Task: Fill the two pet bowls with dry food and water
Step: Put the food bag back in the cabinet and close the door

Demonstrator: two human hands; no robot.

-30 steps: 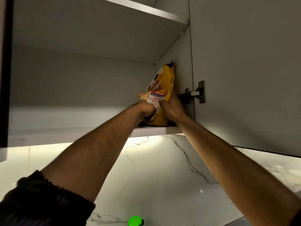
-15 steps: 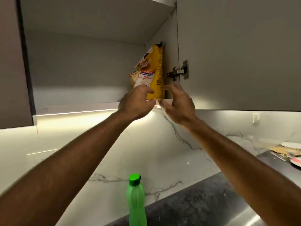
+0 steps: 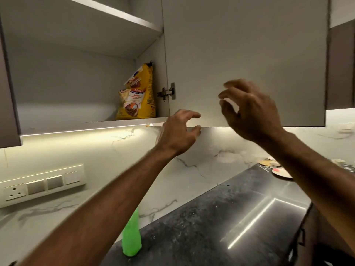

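A yellow bag of dry pet food (image 3: 138, 93) stands upright on the lower shelf (image 3: 92, 124) of the open wall cabinet, against its right wall. My left hand (image 3: 177, 131) hovers just below the shelf's front edge, to the right of the bag, fingers apart and holding nothing. My right hand (image 3: 249, 110) is raised in front of the open cabinet door (image 3: 245, 45), fingers curled apart, also holding nothing. A green bottle (image 3: 132, 237) stands on the dark counter (image 3: 201, 227), its top hidden behind my left forearm. No pet bowls are in view.
A switch and socket panel (image 3: 42, 184) is on the marble backsplash at left. Plates and clutter (image 3: 276, 169) lie at the counter's far right. A light strip glows under the cabinet. A dark cabinet door (image 3: 7, 93) hangs at far left.
Both hands have let go of the bag and drawn back to the right and down. The bag stays standing on the shelf. The view has shifted down and back.
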